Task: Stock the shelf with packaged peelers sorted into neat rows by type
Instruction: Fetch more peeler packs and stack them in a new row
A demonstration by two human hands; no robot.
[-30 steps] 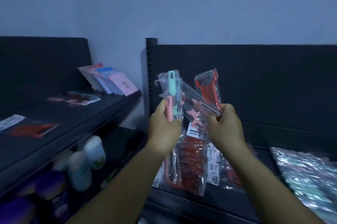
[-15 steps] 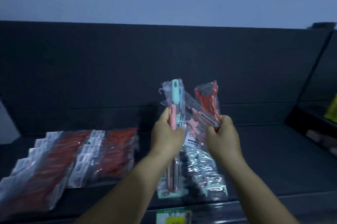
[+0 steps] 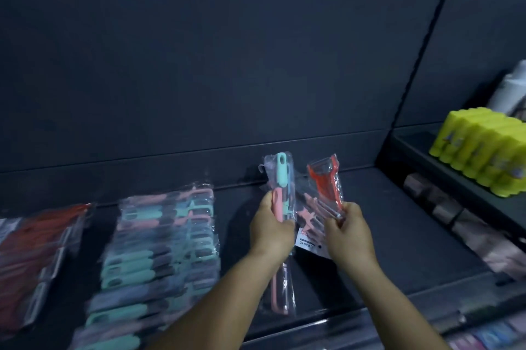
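Observation:
My left hand [image 3: 271, 228] grips a bundle of clear-bagged peelers with pink and teal handles [image 3: 280, 178], held upright over the dark shelf [image 3: 398, 235]. My right hand [image 3: 348, 231] pinches the lower end of a bagged red peeler [image 3: 326, 178] and a pink one with a white label [image 3: 308, 224], fanned out to the right of the bundle. On the shelf to the left lies a row of teal and pink bagged peelers [image 3: 159, 250]. A row of red bagged peelers [image 3: 37, 255] lies at the far left.
A dark back panel [image 3: 227, 65] rises behind the shelf. The neighbouring shelf on the right carries a pack of yellow items [image 3: 481, 156] and a white bag [image 3: 509, 93]. Pinkish packages [image 3: 461, 218] sit below it. Colourful packets [image 3: 489, 332] show at the bottom right.
The view has swung right along the shelf. The rows of stocked peelers now lie further left, and the yellow pack came into view. Both hands keep the same hold on the packets.

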